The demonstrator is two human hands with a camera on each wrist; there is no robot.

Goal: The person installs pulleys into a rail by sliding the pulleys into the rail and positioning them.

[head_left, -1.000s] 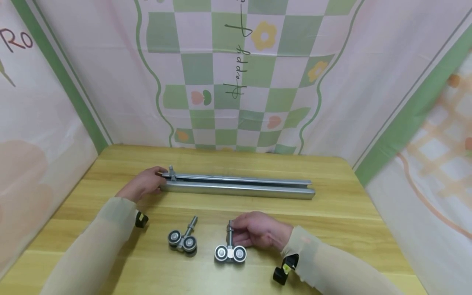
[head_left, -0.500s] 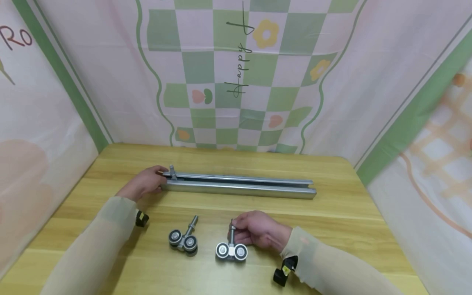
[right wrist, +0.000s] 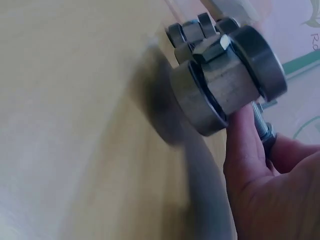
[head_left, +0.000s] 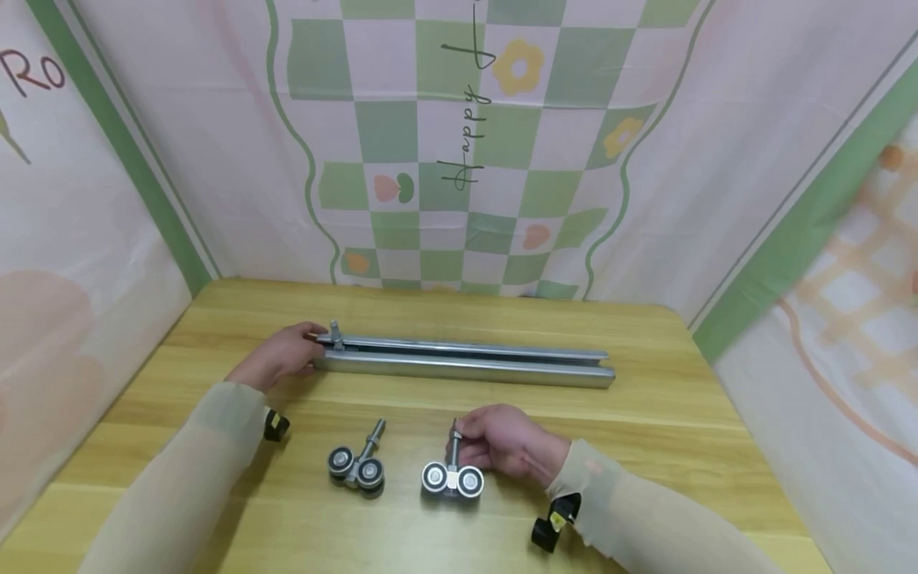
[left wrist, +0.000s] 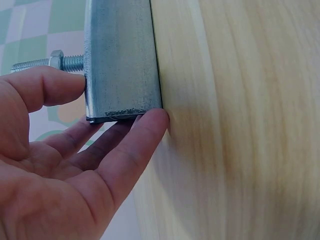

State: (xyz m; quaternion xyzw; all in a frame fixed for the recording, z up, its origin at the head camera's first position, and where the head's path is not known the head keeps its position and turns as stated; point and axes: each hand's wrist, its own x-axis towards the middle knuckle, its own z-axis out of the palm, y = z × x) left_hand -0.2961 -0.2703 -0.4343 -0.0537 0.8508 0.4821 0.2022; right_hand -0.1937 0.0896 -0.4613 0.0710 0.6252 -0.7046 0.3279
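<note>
The long silver slotted metal rail (head_left: 466,370) lies crosswise before the person; the left hand (head_left: 287,353) grips its left end. In front of the rail, the right hand (head_left: 511,441) pinches one black-and-silver metal roller (head_left: 453,481) by its stem (head_left: 453,454); a twin roller (head_left: 359,470) lies more leftward. A silver threaded bolt (head_left: 335,332) rises near the rail's left end. The present step seems to be handling this roller; the next move would call for a steady pinch.

rail (head_left: 466,368) lies on the table (head_left: 402,542), left hand (head_left: 283,354) at its left end, left roller (head_left: 354,477) in front, right roller (head_left: 453,480) beside that, in the right hand (head_left: 511,443)
</note>
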